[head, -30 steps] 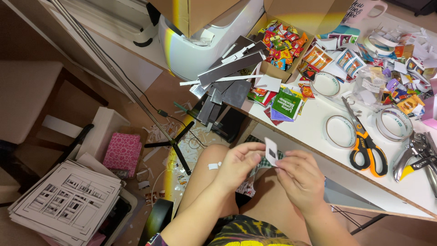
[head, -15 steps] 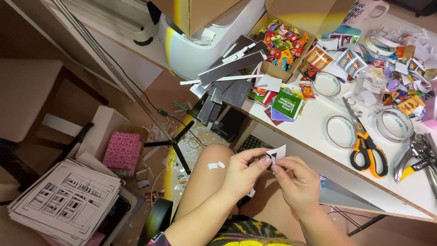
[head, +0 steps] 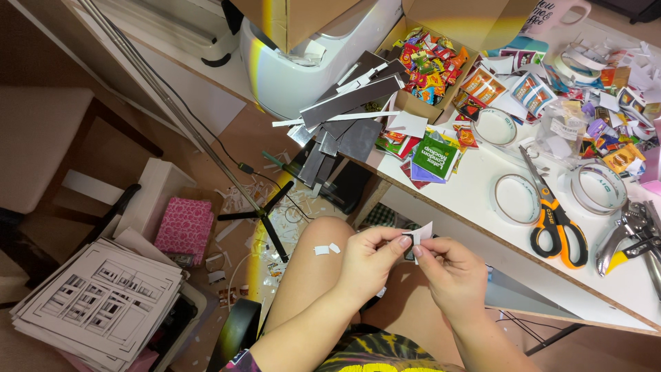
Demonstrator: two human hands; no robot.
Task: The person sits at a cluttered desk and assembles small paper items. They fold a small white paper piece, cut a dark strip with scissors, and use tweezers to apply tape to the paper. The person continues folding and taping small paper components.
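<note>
Both hands meet above the lap, just in front of the surface. The left hand and right hand each pinch the small white paper piece, which stands between their fingertips, equally near to both grips.

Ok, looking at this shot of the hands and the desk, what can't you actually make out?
- Small white piece, head view: mostly covered by the fingers of the left hand and right hand; its dark part is too small to identify.
- Metal hand tool: cut off by the right edge.
- Tiny colourful packets in the cardboard box: too small to tell apart.
</note>
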